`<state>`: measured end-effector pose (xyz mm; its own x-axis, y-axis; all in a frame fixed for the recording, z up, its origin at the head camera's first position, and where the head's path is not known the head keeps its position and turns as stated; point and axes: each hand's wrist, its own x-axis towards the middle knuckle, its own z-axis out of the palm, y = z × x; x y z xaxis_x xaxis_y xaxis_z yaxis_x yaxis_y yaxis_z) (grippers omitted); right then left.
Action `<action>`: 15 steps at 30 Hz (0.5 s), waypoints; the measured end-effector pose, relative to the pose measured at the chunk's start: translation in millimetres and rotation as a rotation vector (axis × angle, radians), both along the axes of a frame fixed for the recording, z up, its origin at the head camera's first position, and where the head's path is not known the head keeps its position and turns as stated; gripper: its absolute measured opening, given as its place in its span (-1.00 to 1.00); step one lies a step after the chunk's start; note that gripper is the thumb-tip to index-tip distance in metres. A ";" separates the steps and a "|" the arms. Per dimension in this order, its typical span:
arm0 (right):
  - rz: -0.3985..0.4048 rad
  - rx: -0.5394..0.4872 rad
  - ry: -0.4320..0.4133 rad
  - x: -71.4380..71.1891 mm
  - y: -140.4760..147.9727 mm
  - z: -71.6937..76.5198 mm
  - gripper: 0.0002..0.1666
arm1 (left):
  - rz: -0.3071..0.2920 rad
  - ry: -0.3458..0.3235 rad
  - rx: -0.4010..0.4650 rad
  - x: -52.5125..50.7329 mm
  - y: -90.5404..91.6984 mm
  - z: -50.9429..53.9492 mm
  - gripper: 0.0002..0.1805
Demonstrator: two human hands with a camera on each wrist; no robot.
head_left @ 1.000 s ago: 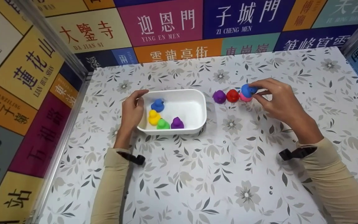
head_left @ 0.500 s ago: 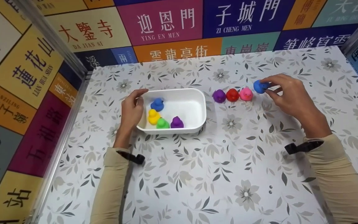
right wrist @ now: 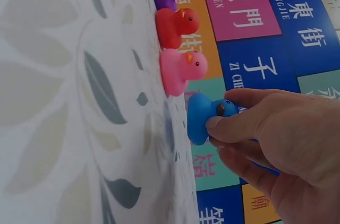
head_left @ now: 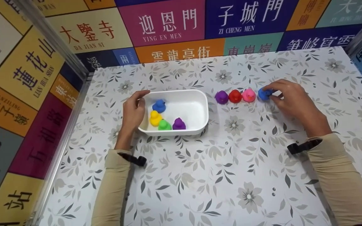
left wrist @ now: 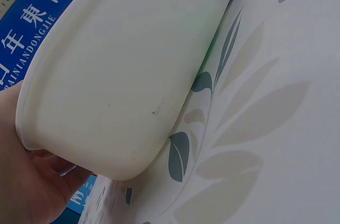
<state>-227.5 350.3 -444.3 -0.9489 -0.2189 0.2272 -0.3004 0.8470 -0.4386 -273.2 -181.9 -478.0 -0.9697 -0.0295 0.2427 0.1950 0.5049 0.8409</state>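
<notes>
My right hand [head_left: 295, 99] pinches a blue toy duck [head_left: 264, 94] between thumb and fingers, at or just above the tabletop. To its left stand a pink duck [head_left: 249, 95], a red duck [head_left: 235, 96] and a purple duck [head_left: 222, 97] in a row. In the right wrist view a small gap separates the held blue duck [right wrist: 201, 120] from the pink one [right wrist: 180, 72]. My left hand [head_left: 134, 110] grips the left end of a white plastic tub [head_left: 204, 110]. Inside the tub sit another blue duck [head_left: 159, 106], a yellow duck [head_left: 156, 118], a green duck [head_left: 164, 124] and a second purple duck [head_left: 178, 124].
A leaf-and-flower patterned cloth [head_left: 200, 179] covers the table. Panels with large printed characters [head_left: 168, 22] stand along the back and the left side. The tub lies left of the duck row, a short distance from the nearest purple duck.
My right hand has carried the blue duck rightward from in front of the pink duck, then lowered it beside that duck. The left hand and tub have stayed in place.
</notes>
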 end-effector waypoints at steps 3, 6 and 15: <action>-0.001 0.000 -0.036 -1.2 0.5 -2.8 -0.57 | -0.006 0.007 0.002 -0.5 -0.8 -0.4 -0.59; -0.001 -0.007 -0.055 -2.2 1.1 -5.6 -0.56 | -0.010 0.011 0.005 -0.6 -1.2 -0.8 -0.59; 0.004 -0.022 -0.047 -2.7 1.3 -13.7 -0.53 | -0.008 0.020 0.015 -0.5 -0.3 -0.9 -0.59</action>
<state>-230.2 351.7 -458.0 -0.9578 -0.2181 0.1875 -0.2824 0.8361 -0.4703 -273.7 -182.3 -478.9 -0.9650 -0.0255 0.2612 0.2157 0.4903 0.8445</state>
